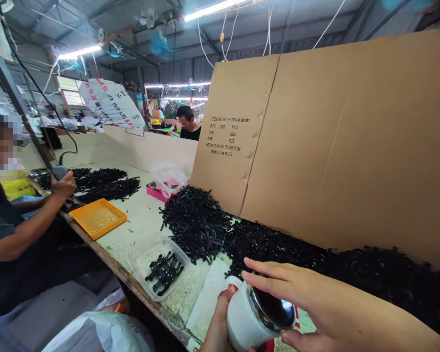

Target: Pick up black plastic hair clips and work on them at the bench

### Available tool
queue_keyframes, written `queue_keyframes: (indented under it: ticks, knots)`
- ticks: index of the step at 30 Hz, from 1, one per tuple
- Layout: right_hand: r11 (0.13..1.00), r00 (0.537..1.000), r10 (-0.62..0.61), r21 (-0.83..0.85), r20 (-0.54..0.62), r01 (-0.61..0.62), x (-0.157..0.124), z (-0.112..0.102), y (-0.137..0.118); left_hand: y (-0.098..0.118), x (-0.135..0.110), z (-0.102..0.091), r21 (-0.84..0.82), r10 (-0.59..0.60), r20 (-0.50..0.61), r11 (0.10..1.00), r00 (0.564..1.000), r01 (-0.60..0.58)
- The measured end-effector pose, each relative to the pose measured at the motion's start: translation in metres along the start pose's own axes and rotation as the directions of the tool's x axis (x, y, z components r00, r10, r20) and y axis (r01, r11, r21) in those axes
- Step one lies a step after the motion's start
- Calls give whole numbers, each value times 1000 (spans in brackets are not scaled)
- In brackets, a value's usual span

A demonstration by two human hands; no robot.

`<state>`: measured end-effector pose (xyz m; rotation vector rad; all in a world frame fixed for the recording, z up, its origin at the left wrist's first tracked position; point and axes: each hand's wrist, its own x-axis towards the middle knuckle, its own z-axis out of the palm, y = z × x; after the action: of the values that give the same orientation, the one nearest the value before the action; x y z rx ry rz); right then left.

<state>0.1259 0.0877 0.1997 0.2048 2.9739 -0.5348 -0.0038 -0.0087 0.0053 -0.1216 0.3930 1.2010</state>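
Observation:
Low at the bottom of the view, my left hand (219, 320) is wrapped around a white mug (242, 318) with a shiny metal lid (269, 305). The mug is tilted, its lid facing up and to the right. My right hand (304, 293) reaches in from the right with fingers stretched out over the lid and the thumb by its lower edge. Whether the palm presses on the lid is hidden. Just beyond lies a heap of small black strip-like parts (196, 222). A clear plastic tray (137, 259) with several black parts sits to the left.
A large cardboard sheet (330, 146) stands upright behind the black heaps. An orange tray (99, 218) and a pink box (156, 193) with a plastic bag are on the table (139, 215). At the left, a co-worker's hand (64, 185) grips a tool. Another person (187, 122) sits farther back.

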Motion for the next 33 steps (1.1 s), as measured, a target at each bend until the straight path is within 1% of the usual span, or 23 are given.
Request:
queue_keyframes:
  ticks: [3,6,9,12,14,19,22,26,29,33]
  knots:
    - [999,1000,-20,-28,-8,20,-3,0,3,1,-3,3,26,-3,27,1000,1000,2]
    - [996,997,-62,-61,-54,59,-6,6,13,1,-1,4,29,1,44,1000,999,-2]
    - [994,993,-88,-68,-80,83,-8,12,22,2,1,6,6,-4,34,1000,999,4]
    - [995,992,-89,-46,-88,86,-8,10,21,3,-2,11,-11,-22,23,1000,999,23]
    - [997,993,-72,-32,-95,69,-6,4,13,4,-6,15,-27,-30,-9,999,1000,30]
    - [999,996,-30,-28,-89,28,0,-6,-3,8,-19,30,-53,4,-137,999,991,-11]
    - [998,996,-58,-42,-70,55,1,-7,-4,9,-24,38,-27,13,-179,999,984,-18]
    - [996,994,-90,-17,-56,89,1,-8,-1,9,-25,41,-31,16,-205,999,979,-22]
    - [998,997,-69,-3,-46,69,2,-8,0,8,-26,43,-41,42,-243,998,969,-54]
    - [999,999,-19,-27,-45,18,5,-5,0,7,-26,49,-47,70,-318,995,945,-90]
